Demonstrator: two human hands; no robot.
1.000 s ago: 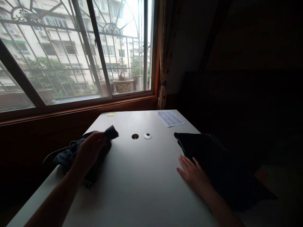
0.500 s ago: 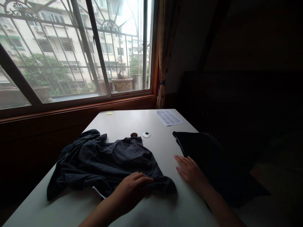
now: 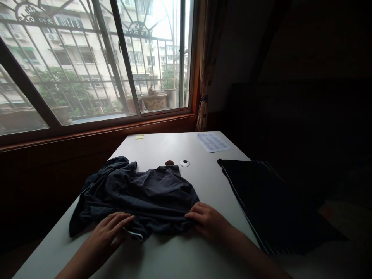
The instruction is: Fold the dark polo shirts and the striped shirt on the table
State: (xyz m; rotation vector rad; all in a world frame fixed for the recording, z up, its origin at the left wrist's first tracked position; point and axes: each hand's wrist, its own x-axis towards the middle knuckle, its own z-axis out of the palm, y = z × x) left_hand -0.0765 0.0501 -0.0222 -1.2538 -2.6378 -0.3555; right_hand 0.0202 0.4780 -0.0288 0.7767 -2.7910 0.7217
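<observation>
A crumpled dark grey-blue garment (image 3: 145, 193) with thin white piping lies on the white table (image 3: 162, 255). At its near left edge is my left hand (image 3: 109, 230), fingers stretched over the cloth and thumb apart below. My right hand (image 3: 207, 221) pinches the garment's right edge between fingers and thumb. A strip of white piping curls out just beside my left fingertips. What lies under the folds is hidden.
Another dark garment with light edging (image 3: 261, 201) lies flat over the table's right side. Toward the back are a printed sheet (image 3: 213, 142), a yellow sticky note (image 3: 139, 136), a cable hole (image 3: 169, 163) and a round white-rimmed piece (image 3: 184, 163). A window stands behind.
My right hand has moved left from beside the flat garment onto the crumpled one's right edge. My left hand has slid left along the near edge. The view has shifted slightly.
</observation>
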